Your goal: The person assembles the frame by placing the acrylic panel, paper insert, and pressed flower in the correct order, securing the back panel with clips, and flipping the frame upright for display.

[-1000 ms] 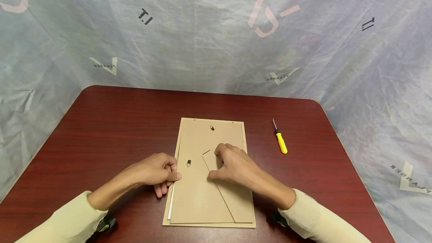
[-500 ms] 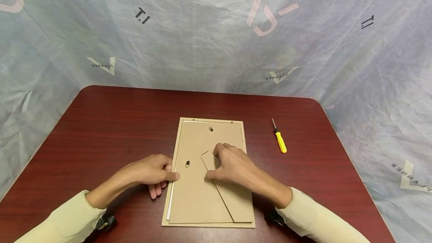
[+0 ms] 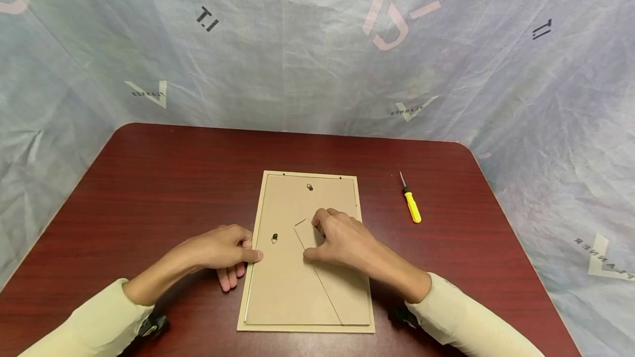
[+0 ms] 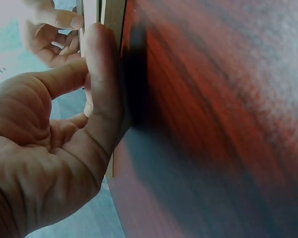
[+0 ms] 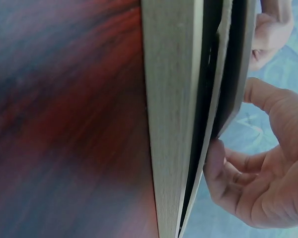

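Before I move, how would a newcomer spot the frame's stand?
On the dark red table lies a beige frame, back up. Its stand is the slanted flap under the right hand; unlike the small black hooks, it is long and flat.

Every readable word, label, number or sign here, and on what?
"PLANNER", mirrored: backdrop sheet, three times.
"V": behind each "PLANNER".
"T.I": same sheet, twice in the head view.
Pink characters: same sheet, cannot tell which.
Faint mark on the right sleeve: too small to read.
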### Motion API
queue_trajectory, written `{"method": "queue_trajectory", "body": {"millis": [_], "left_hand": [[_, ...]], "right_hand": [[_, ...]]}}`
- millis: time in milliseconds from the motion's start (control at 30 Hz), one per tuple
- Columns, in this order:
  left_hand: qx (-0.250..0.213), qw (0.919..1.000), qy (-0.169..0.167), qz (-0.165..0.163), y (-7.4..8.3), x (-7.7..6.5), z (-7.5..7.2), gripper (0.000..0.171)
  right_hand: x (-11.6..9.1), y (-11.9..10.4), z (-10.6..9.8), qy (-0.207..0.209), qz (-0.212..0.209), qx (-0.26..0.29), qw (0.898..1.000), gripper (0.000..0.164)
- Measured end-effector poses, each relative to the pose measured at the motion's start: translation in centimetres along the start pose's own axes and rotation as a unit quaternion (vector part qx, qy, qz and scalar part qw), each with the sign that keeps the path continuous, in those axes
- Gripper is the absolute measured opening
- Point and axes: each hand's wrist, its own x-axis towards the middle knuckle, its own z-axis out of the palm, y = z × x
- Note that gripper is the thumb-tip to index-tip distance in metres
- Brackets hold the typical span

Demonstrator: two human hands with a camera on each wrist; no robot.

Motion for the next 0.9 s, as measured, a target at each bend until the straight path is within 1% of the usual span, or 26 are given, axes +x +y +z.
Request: {"method": "queue_trajectory", "body": {"millis": [67, 167, 233, 333, 400, 500, 567, 667, 767, 833, 900], "left_hand": [[-0.004, 1.0, -0.005, 0.001, 0.0, 0.0, 0.0, 0.03], [-0.008, 0.9999, -0.009, -0.001, -0.2, 0.1, 0.0, 0.03], [-0.011, 0.9999, -0.011, -0.001, -0.3, 0.1, -0.1, 0.029], [-0.011, 0.9999, -0.005, -0.006, -0.5, 0.1, 0.0, 0.031], [-0.007, 0.9999, 0.005, -0.007, -0.6, -0.1, 0.1, 0.034], [-0.003, 0.9997, 0.024, -0.005, -0.8, -0.4, 0.4, 0.046], [0.001, 0.9993, 0.036, -0.004, -0.8, -0.6, 0.7, 0.058], [0.009, 0.9985, 0.052, -0.012, -0.6, -0.7, 1.2, 0.075], [0.021, 0.9974, 0.066, -0.02, -0.4, -0.6, 1.6, 0.082], [0.021, 0.9969, 0.073, -0.02, -0.4, -0.5, 1.7, 0.082], [0.012, 0.997, 0.076, -0.015, -0.4, -0.4, 1.8, 0.079]], "right_hand": [[0.0, 0.2, -0.2, -0.014, -0.002, 0.014, 1.0, 0.055], [-0.1, 0.9, -0.7, -0.042, -0.003, 0.038, 0.998, 0.061], [-0.4, 1.7, -1.5, -0.054, -0.004, 0.045, 0.998, 0.066], [-1.1, 3.3, -2.8, -0.058, 0.004, 0.042, 0.997, 0.069], [-1.9, 4.6, -3.6, -0.054, 0.021, 0.039, 0.998, 0.069], [-3.3, 6.2, -4.4, -0.051, 0.07, 0.042, 0.995, 0.069], [-4.3, 7.0, -4.7, -0.066, 0.11, 0.057, 0.99, 0.074], [-5.4, 7.7, -4.5, -0.103, 0.151, 0.113, 0.977, 0.079], [-5.8, 7.8, -3.9, -0.123, 0.17, 0.174, 0.962, 0.076], [-5.8, 7.9, -3.4, -0.123, 0.17, 0.194, 0.958, 0.07], [-5.7, 7.8, -2.9, -0.119, 0.168, 0.2, 0.958, 0.064]]}}
